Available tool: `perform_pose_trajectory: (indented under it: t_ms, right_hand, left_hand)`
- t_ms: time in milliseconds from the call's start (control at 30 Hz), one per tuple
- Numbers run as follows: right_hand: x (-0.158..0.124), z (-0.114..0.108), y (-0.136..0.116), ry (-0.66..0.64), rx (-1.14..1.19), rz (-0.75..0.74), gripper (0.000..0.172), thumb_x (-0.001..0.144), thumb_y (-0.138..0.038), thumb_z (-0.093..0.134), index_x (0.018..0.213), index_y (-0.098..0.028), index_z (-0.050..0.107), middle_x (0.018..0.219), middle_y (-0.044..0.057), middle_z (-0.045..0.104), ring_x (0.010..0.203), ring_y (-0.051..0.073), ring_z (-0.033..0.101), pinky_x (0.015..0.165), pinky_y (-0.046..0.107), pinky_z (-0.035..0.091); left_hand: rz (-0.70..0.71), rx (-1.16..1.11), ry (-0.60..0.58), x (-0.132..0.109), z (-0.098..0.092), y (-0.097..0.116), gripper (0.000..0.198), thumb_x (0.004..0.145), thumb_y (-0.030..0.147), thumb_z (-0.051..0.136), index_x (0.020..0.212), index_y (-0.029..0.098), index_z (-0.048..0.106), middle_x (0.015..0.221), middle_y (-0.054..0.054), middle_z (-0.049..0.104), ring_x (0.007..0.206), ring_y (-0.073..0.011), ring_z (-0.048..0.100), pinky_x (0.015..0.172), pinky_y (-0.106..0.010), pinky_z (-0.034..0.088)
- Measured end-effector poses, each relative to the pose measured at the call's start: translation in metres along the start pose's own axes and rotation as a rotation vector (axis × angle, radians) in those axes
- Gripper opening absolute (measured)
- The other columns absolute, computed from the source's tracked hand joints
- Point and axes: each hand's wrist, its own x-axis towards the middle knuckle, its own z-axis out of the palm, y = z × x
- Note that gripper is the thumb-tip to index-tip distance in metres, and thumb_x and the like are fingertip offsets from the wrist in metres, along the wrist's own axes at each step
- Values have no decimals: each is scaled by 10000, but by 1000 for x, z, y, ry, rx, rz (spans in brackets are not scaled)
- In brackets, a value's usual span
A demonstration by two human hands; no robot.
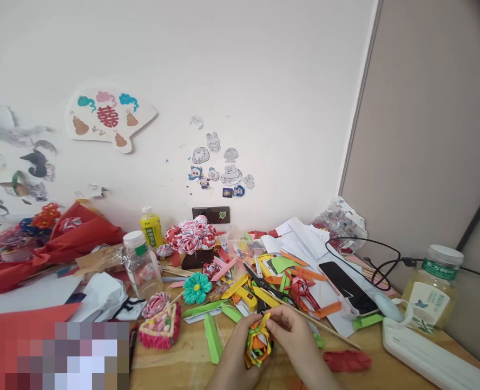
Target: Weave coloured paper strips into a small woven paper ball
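My left hand (238, 346) is wrapped round a paper flower (259, 342) made of yellow, orange and green strips, low in the middle of the view. The fingers of my right hand (290, 330) pinch a yellow petal at the flower's upper right edge. Just behind my hands lie black-handled scissors (264, 279) among yellow, orange and green paper strips. A folded green strip (212, 338) rests on the table left of my left hand. Right of my right hand lies a crumpled red paper piece (347, 361). The flower's underside is hidden by my left palm.
A smartphone (347, 287), a black cable (372, 241) and a jar of yellowish liquid (432, 292) stand or lie at right, near a white power strip (438, 355). A heart-shaped box (159, 327), clear jar (136, 265) and yellow-labelled bottle (152, 230) are at left.
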Motion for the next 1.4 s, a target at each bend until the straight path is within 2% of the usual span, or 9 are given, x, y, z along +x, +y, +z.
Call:
perform_pose_trajectory:
  t_ms: [133,233,300,400,500,600,833,1033,1400]
  right_hand:
    - [-1,1,0,6,-40,20,302,686,-455,666,728,-159,624,733,49,652,722,230,620,651,303,492]
    - [-2,0,0,-39,-114,9,245,723,-402,611,740,-158,621,745,45,647,723,220,611,659,295,477]
    - [-1,-2,0,-60,-191,-17,200,737,-362,578,714,-164,595,718,33,629,694,206,594,641,285,460]
    - [0,-3,2,-80,-296,-73,151,745,-311,534,674,-178,539,668,8,578,652,183,548,614,270,424]
    - [1,-4,3,-103,-301,-93,141,741,-305,513,666,-189,490,635,-15,513,627,164,499,589,253,394]
    - [2,-4,3,-118,-261,-67,173,729,-323,520,641,-194,446,602,-35,445,588,144,449,549,236,359]
    - [2,-3,3,-145,-64,-3,158,671,-310,577,717,-186,490,665,-20,503,632,158,498,588,244,389]
    - [3,-4,4,-144,-162,-42,67,675,-245,525,701,-193,491,630,-22,518,600,150,503,578,243,396]
    - [3,-5,6,-131,-274,-55,49,648,-240,477,676,-200,477,638,-22,504,607,153,517,577,237,402]
  left_hand:
    - [-10,44,27,0,-6,19,499,605,40,588,1070,213,537,1055,-68,653,981,-246,600,862,-348,483]
    - [21,88,5,0,-7,24,433,581,14,564,969,207,549,953,-42,645,898,-222,607,796,-317,501]
    - [63,98,-4,1,-6,23,444,564,0,549,956,207,542,926,-36,633,870,-214,609,768,-304,510]
    - [130,93,-13,1,-4,17,555,563,-24,523,1060,221,521,1036,-59,622,975,-229,594,850,-329,490]
    - [147,86,-12,1,-3,13,655,556,-42,516,1149,236,493,1140,-74,593,1082,-250,553,937,-363,446]
    - [134,78,-10,2,-3,11,685,518,-60,514,1136,234,503,1114,-72,598,1073,-257,558,940,-374,448]
    - [164,76,-23,3,0,9,692,529,-73,502,1147,238,493,1097,-72,583,1060,-249,559,927,-388,454]
    - [129,85,-35,2,1,10,645,527,-64,516,1110,212,504,1047,-77,586,1019,-252,575,894,-381,468]
    - [83,74,-79,4,1,8,537,541,-40,538,1031,181,555,982,-74,601,933,-238,586,817,-328,475]
